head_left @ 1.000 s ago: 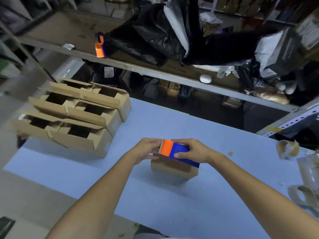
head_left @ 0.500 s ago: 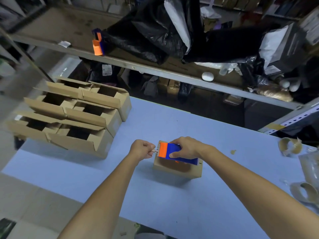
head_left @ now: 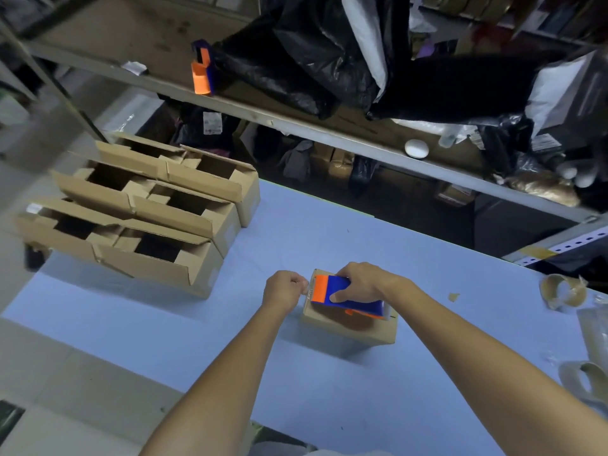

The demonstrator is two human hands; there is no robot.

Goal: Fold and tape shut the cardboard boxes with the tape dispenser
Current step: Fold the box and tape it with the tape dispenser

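Note:
A small closed cardboard box point(head_left: 350, 329) sits on the blue table point(head_left: 329, 390) in front of me. On its top lies a blue and orange tape dispenser point(head_left: 332, 292), gripped from above by my right hand point(head_left: 363, 281). My left hand point(head_left: 284, 289) is curled just left of the dispenser's orange end and pinches the clear tape end point(head_left: 306, 287) at the box's left edge. Several open cardboard boxes point(head_left: 158, 209) with raised flaps stand in rows at the table's left.
A second blue and orange dispenser point(head_left: 202, 72) stands on the metal shelf point(head_left: 296, 123) behind the table, beside black plastic bags point(head_left: 329, 51). Used tape cores point(head_left: 562, 291) and clear wrap lie at the table's right edge.
My left hand has drawn away from the dispenser to the left, pulling the tape end out. The dispenser has settled lower on the box top under my right hand.

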